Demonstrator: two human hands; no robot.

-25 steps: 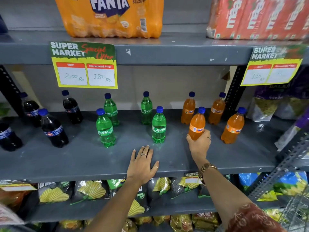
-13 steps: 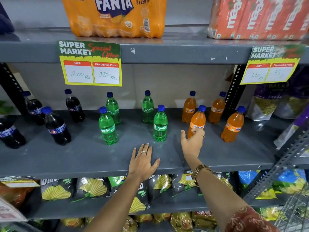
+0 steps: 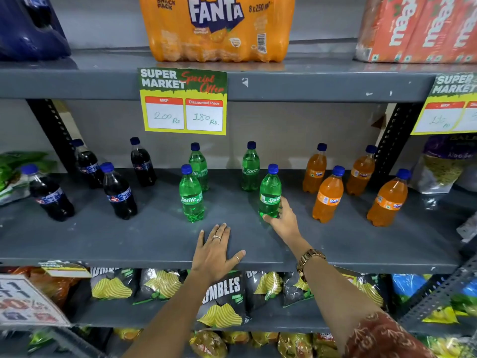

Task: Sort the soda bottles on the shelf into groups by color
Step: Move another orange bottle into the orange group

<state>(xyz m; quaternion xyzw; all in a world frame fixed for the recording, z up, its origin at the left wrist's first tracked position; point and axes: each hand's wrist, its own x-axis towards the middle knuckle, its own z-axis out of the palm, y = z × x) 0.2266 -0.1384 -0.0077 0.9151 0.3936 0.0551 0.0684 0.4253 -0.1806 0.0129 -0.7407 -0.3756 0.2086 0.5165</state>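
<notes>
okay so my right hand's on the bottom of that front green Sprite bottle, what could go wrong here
1. The right hand grips the front right Sprite bottle only at its base; sliding it from there could tip it.
2. The back right Sprite bottle stands close behind, so a push backward might knock it over.
3. The left hand rests flat on the shelf edge, so it probably couldn't catch a toppling bottle.

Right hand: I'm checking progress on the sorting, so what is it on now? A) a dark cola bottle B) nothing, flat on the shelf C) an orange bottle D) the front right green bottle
D: the right hand wraps the base of the front right green bottle.
</notes>
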